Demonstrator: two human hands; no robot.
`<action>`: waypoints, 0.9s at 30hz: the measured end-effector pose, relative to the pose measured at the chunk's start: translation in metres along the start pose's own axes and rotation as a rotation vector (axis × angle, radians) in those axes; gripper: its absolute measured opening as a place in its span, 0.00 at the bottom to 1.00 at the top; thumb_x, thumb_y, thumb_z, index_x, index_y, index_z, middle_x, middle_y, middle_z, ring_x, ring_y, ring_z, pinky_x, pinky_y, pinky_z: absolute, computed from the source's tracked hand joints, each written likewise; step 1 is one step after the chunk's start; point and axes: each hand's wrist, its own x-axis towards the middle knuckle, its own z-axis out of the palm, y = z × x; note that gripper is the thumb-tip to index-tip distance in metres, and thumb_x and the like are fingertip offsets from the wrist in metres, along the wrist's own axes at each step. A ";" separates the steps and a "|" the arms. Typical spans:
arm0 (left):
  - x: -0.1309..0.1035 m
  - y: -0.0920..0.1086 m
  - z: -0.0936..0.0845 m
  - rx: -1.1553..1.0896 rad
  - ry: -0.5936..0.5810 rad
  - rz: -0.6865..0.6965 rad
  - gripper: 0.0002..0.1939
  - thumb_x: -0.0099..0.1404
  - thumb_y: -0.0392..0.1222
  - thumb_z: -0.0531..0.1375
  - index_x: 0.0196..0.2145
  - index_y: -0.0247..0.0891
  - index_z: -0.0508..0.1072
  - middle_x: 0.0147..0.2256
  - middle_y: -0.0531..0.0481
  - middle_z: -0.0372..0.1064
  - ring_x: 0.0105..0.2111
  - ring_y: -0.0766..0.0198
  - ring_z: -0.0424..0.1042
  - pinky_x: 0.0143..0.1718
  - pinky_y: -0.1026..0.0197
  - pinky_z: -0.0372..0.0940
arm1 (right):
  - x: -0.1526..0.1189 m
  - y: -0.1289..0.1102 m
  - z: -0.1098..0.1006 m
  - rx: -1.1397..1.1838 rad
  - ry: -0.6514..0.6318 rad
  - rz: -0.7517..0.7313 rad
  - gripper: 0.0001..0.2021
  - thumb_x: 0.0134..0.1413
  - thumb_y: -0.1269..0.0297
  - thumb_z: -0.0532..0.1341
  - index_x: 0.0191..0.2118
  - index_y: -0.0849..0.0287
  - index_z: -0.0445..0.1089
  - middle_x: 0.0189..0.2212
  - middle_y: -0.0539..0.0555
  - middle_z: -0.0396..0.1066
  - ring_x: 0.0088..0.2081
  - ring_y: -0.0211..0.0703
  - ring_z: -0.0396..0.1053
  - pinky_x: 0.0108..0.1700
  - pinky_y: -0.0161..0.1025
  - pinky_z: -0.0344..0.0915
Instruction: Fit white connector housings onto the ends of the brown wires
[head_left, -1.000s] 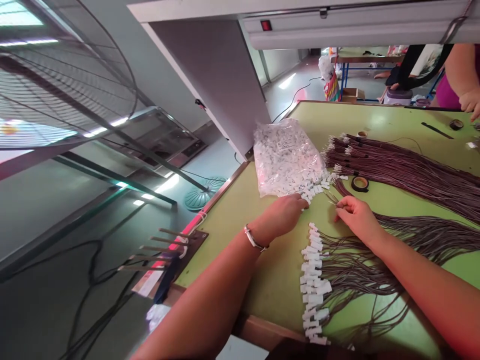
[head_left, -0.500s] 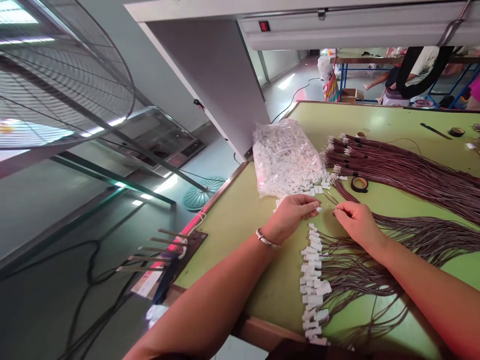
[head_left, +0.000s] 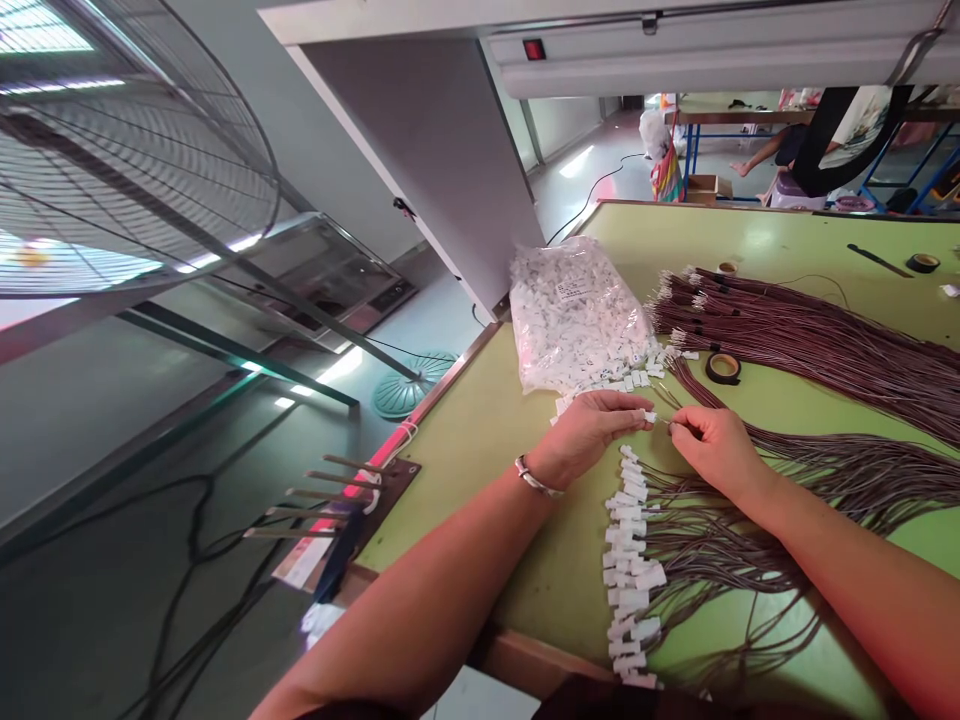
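Note:
Between the thumb and fingers of my left hand (head_left: 600,422) is a small white connector housing (head_left: 649,416). My right hand (head_left: 712,440) pinches a thin wire, whose bare metal end (head_left: 664,420) points left at the housing; whether the tip has entered it is too small to tell. Below my hands lies a column of white connectors (head_left: 628,570) with brown wires (head_left: 720,545) running off to the right. A clear plastic bag of white connectors (head_left: 577,315) lies beyond my left hand, with loose connectors (head_left: 637,380) spilled at its near edge.
A thick bundle of dark red-brown wires (head_left: 810,330) lies at the back right, near a roll of black tape (head_left: 723,368). A pronged rack (head_left: 375,500) sits at the table's left edge. A fan (head_left: 142,160) stands at left. A person (head_left: 780,150) sits across the room.
My left hand has moved slightly right with the housing, closing the gap to the wire end in my right hand. The whole view has shifted a little to the right.

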 end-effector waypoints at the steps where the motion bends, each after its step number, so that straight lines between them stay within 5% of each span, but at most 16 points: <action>1: 0.000 0.000 0.000 0.003 0.009 0.005 0.12 0.46 0.35 0.68 0.31 0.29 0.77 0.26 0.46 0.74 0.28 0.68 0.73 0.39 0.64 0.67 | 0.000 0.000 -0.001 -0.004 0.006 -0.005 0.10 0.49 0.65 0.54 0.23 0.59 0.69 0.15 0.47 0.61 0.20 0.34 0.56 0.25 0.32 0.53; 14: 0.000 0.001 -0.001 0.174 -0.036 -0.007 0.12 0.50 0.43 0.66 0.27 0.30 0.75 0.21 0.50 0.71 0.18 0.74 0.67 0.21 0.71 0.62 | -0.002 -0.003 -0.001 0.018 -0.013 -0.053 0.10 0.49 0.66 0.53 0.22 0.59 0.68 0.16 0.47 0.61 0.20 0.34 0.56 0.25 0.32 0.52; 21: 0.001 0.000 -0.002 0.342 -0.046 0.099 0.14 0.52 0.47 0.65 0.26 0.31 0.73 0.21 0.49 0.71 0.18 0.72 0.67 0.20 0.69 0.63 | -0.002 -0.003 -0.001 -0.024 -0.023 -0.031 0.09 0.47 0.67 0.54 0.21 0.59 0.67 0.14 0.46 0.59 0.19 0.34 0.54 0.24 0.32 0.50; 27: -0.004 -0.002 0.011 0.597 -0.005 0.237 0.07 0.54 0.40 0.62 0.25 0.33 0.73 0.15 0.54 0.65 0.16 0.72 0.64 0.19 0.69 0.61 | -0.003 -0.005 0.000 -0.043 -0.092 -0.103 0.10 0.52 0.65 0.53 0.23 0.59 0.67 0.15 0.47 0.59 0.20 0.34 0.53 0.25 0.34 0.49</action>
